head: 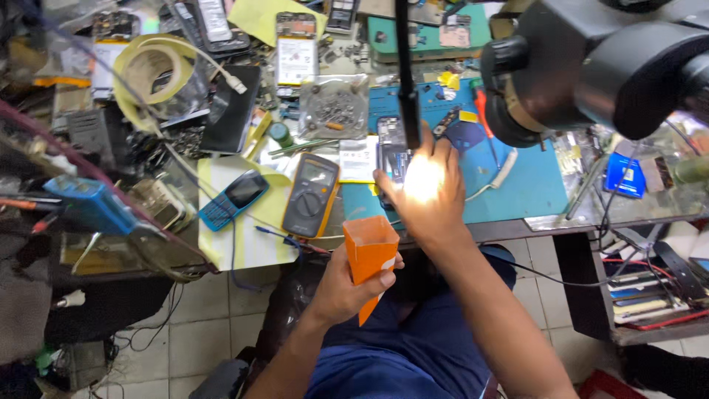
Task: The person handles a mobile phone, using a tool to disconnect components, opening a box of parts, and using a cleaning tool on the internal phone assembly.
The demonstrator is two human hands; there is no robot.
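The left hand [347, 284] is holding an open orange cardboard box [370, 255] below the table [517, 185] edge, its grip clamped round the lower walls. The box is looking light and thin-walled, so it is likely crushing easily; holding it near the folded corners seems safest. Above the box, the right hand [425, 188] is resting on a disassembled phone [391, 151] under bright lamp glare, so I cannot tell whether its grip is closed. The phone is probably fragile and best taken by its edges.
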